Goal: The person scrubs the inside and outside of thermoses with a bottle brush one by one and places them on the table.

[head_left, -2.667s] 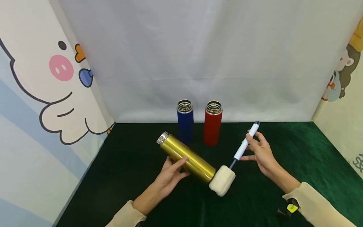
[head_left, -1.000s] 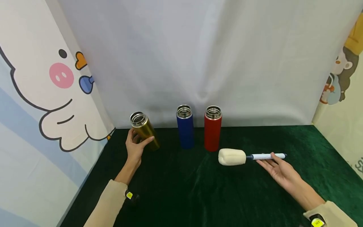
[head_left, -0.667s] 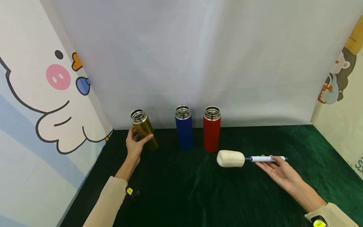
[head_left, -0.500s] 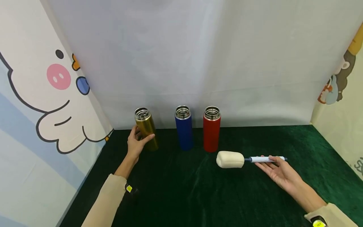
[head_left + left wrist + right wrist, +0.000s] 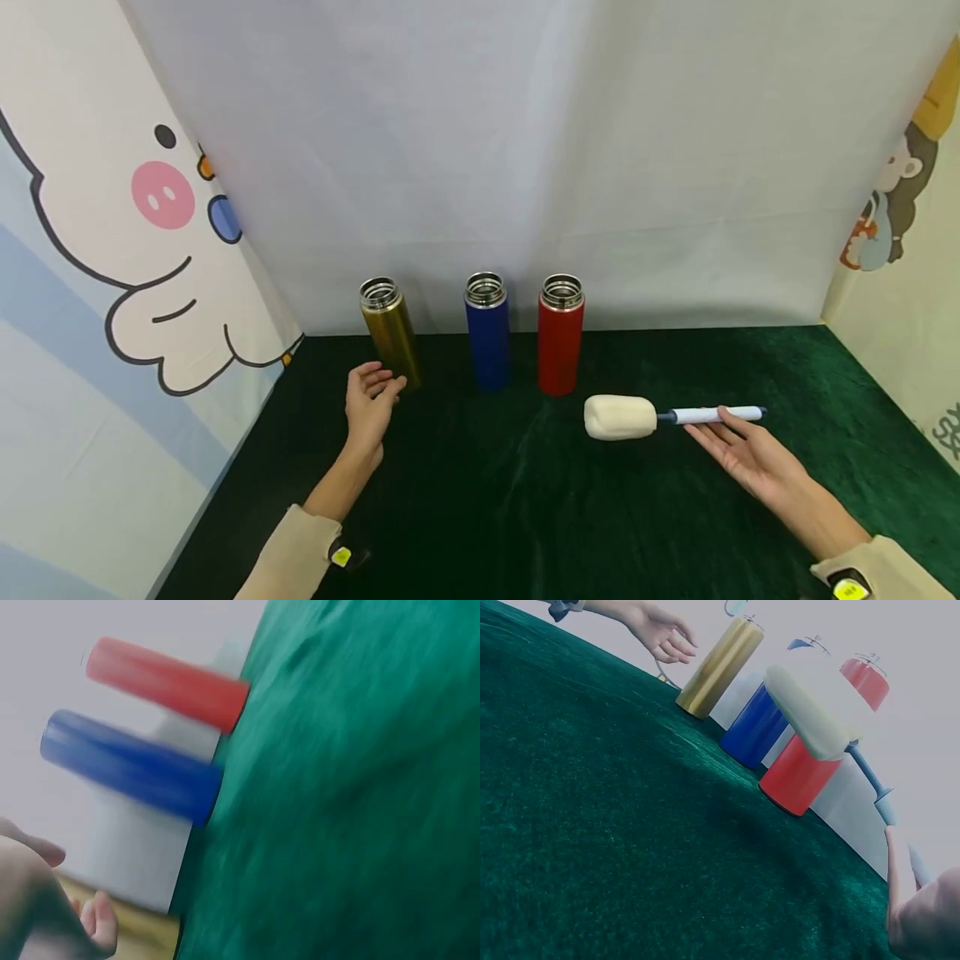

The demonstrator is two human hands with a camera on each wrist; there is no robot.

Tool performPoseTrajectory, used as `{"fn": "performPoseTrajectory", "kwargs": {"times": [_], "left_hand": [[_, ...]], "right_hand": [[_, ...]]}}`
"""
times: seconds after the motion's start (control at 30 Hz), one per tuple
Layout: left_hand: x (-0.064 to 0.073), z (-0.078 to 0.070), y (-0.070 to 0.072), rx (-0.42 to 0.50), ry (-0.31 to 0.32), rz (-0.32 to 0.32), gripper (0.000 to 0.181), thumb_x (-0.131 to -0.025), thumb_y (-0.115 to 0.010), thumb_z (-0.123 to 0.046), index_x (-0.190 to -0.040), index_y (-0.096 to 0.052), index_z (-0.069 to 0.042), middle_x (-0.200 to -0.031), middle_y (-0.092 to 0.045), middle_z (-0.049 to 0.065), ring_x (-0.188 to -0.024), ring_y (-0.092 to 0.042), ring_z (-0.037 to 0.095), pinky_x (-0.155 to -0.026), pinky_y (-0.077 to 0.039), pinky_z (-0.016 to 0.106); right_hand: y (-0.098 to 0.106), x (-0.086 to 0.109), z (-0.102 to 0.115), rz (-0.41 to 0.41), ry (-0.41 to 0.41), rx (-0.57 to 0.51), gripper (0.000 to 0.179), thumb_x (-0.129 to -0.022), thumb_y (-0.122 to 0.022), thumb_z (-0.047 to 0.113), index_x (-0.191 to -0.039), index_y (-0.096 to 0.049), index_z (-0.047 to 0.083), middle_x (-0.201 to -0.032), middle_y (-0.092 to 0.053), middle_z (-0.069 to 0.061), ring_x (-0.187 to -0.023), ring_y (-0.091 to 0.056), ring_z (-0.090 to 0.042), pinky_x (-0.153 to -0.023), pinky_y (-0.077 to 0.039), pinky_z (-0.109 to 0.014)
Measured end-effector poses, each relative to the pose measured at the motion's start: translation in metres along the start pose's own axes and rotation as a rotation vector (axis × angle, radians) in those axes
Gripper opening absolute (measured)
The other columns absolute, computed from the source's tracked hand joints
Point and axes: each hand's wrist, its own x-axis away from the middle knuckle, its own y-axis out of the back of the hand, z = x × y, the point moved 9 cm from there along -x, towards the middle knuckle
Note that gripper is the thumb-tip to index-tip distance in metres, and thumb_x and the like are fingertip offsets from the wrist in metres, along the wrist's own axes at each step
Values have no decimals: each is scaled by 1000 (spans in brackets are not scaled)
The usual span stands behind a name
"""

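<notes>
A gold bottle stands upright on the green cloth, its metal mouth uncovered. My left hand is just in front of it with fingers loosely bent; the right wrist view shows a gap between hand and bottle. To the right stand a blue bottle and a red bottle, both uncapped. My right hand holds a bottle brush by its white handle, thumb on top and fingers beneath. The brush's cream sponge head points left, raised above the cloth in front of the red bottle.
Dark green velvet cloth covers the table. A pale grey curtain hangs close behind the bottles. Printed cartoon panels flank the table, with a pig figure on the left.
The gold bottle, earlier tilted in my left hand, was stood upright left of the blue one and let go. My left hand drew back slightly. The brush swung to horizontal and moved right.
</notes>
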Motion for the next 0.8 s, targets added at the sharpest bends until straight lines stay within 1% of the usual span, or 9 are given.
{"fn": "performPoseTrajectory", "kwargs": {"times": [0.03,0.1,0.17,0.23,0.3,0.4,0.53,0.7,0.8], "left_hand": [[4,1,-8,-1,9,48,50,-100,-64,-13,-143,-39,-6,-130,-53,11,-104,-56,8,-85,-50,18],[8,4,-28,-8,25,144,48,-100,-63,-10,-142,-39,-6,-129,-55,13,-102,-59,9,-86,-54,21],[10,5,-46,-39,23,225,48,-99,-64,-10,-142,-41,-7,-131,-57,17,-107,-62,15,-93,-56,30],[10,4,-63,-107,0,267,51,-98,-67,-13,-143,-42,-8,-137,-56,18,-118,-60,23,-100,-54,39],[9,1,-78,-159,-33,282,57,-95,-70,-14,-145,-42,-10,-144,-52,19,-131,-53,31,-107,-50,48],[3,-6,-99,-229,-98,263,72,-92,-75,-17,-152,-36,-10,-154,-44,19,-144,-41,36,-115,-42,54],[-9,-10,-123,-253,-138,261,91,-90,-78,-23,-160,-22,-12,-163,-33,20,-151,-31,39,-121,-34,57],[-27,-9,-139,-250,-131,267,97,-90,-78,-29,-163,-16,-22,-167,-29,16,-155,-25,39,-124,-23,62],[-30,-12,-143,-228,-143,282,90,-92,-77,-25,-162,-20,-23,-164,-33,17,-152,-31,40,-122,-26,64]], "right_hand": [[0,1,0,7,1,2,17,-109,-47,17,-125,-50,15,-111,-69,-22,-107,-70,-36,-118,-41,-35],[0,2,0,10,3,8,16,-109,-48,18,-124,-51,15,-112,-69,-21,-107,-70,-36,-119,-40,-34],[1,2,1,2,6,8,16,-108,-49,18,-125,-49,18,-112,-69,-20,-108,-70,-35,-119,-40,-34],[3,2,1,-13,9,-2,21,-108,-50,19,-128,-45,24,-112,-68,-19,-107,-69,-35,-119,-40,-34],[4,2,1,-27,15,-9,30,-107,-51,20,-131,-38,33,-110,-67,-18,-105,-69,-34,-118,-41,-34],[7,3,4,-41,26,-11,45,-107,-52,21,-134,-25,45,-109,-64,-16,-102,-69,-35,-116,-44,-34],[11,6,8,-54,37,-13,52,-107,-52,21,-136,-20,50,-109,-63,-15,-101,-69,-35,-116,-44,-34],[13,8,9,-69,53,-6,51,-107,-53,22,-138,-22,47,-108,-64,-15,-102,-69,-33,-119,-40,-31],[12,6,8,-65,58,2,53,-107,-51,21,-142,-20,47,-108,-65,-15,-105,-69,-31,-120,-37,-30]]}}
